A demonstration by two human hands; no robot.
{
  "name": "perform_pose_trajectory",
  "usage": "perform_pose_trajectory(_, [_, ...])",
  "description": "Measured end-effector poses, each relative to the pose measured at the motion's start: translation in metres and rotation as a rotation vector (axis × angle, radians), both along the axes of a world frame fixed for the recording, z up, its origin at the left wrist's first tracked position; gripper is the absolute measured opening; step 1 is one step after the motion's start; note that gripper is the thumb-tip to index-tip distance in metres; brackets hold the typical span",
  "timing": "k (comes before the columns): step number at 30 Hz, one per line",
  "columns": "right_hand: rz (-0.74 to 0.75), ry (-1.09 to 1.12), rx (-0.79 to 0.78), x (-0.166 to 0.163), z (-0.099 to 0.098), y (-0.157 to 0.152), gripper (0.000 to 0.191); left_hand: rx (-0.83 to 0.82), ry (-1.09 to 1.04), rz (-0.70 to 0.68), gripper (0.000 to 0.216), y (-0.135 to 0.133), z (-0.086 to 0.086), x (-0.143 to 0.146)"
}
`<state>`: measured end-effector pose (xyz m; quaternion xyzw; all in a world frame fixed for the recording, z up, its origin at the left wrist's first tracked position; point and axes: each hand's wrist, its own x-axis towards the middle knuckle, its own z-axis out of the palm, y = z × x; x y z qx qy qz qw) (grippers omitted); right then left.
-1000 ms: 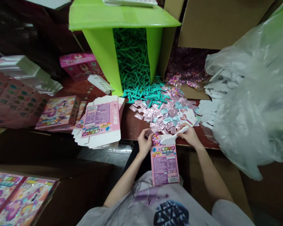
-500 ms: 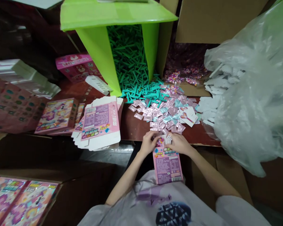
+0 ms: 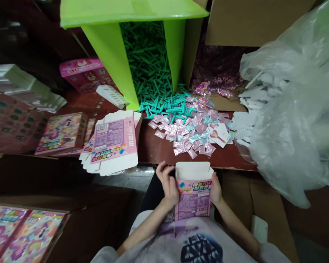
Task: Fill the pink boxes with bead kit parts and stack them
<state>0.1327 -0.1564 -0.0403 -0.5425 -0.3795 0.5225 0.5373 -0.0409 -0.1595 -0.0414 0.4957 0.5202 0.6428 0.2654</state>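
A pink and purple printed cardboard box (image 3: 193, 201) is close to my body, its white top flap (image 3: 193, 171) standing up. My right hand (image 3: 216, 189) grips the box's right edge, thumb toward the front. Along the left edge is my left hand (image 3: 168, 186), its fingers stretched and spread; its palm side seems to rest against the box. The inside of the box is hidden. Just beyond the flap, small pink and teal sachets (image 3: 185, 137) lie in a loose heap on the table. A printed card (image 3: 218, 134) lies on the heap's right side.
Teal sticks (image 3: 164, 102) spill from a lime-green bin (image 3: 106, 54). Flattened pink boxes (image 3: 113, 140) are stacked on the left, near finished boxes (image 3: 61, 131). A clear plastic bag (image 3: 293, 120) with white pegboards (image 3: 242, 124) bulges on the right. An open carton (image 3: 98, 204) holds packed boxes at lower left.
The bag of colourful beads and the white piece at the box's mouth are out of sight. Both hands have moved down to the box's sides, and my left fingers have spread.
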Motion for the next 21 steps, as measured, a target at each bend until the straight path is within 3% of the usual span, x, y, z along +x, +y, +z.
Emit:
perform_pose_trajectory(2, [0.045, 0.295, -0.189, -0.009, 0.001, -0.007, 0.058, -0.184, -0.252, -0.160, 0.031, 0.006, 0.009, -0.008])
perform_pose_trajectory(5, [0.082, 0.495, -0.352, -0.013, 0.002, -0.008, 0.044, -0.366, -0.574, -0.509, 0.034, 0.015, 0.012, -0.019])
perform_pose_trajectory(8, [0.079, 0.561, -0.418, -0.009, 0.005, -0.001, 0.039, -0.437, -0.752, -0.510, 0.052, 0.016, 0.002, -0.023])
perform_pose_trajectory(12, [0.087, 0.617, -0.407, -0.012, 0.015, -0.001, 0.046, -0.530, -0.743, -0.507, 0.064, 0.013, -0.009, -0.019])
perform_pose_trajectory(15, [0.059, 0.639, -0.322, -0.019, 0.020, -0.008, 0.044, -0.423, -0.610, -0.469, 0.072, 0.012, -0.012, -0.018])
perform_pose_trajectory(18, [0.081, 0.610, -0.281, -0.022, 0.018, -0.011, 0.041, -0.324, -0.430, -0.384, 0.056, 0.012, -0.014, -0.021])
perform_pose_trajectory(21, [0.076, 0.587, -0.307, -0.019, 0.013, -0.009, 0.041, -0.427, -0.350, -0.507, 0.040, 0.012, -0.015, -0.027])
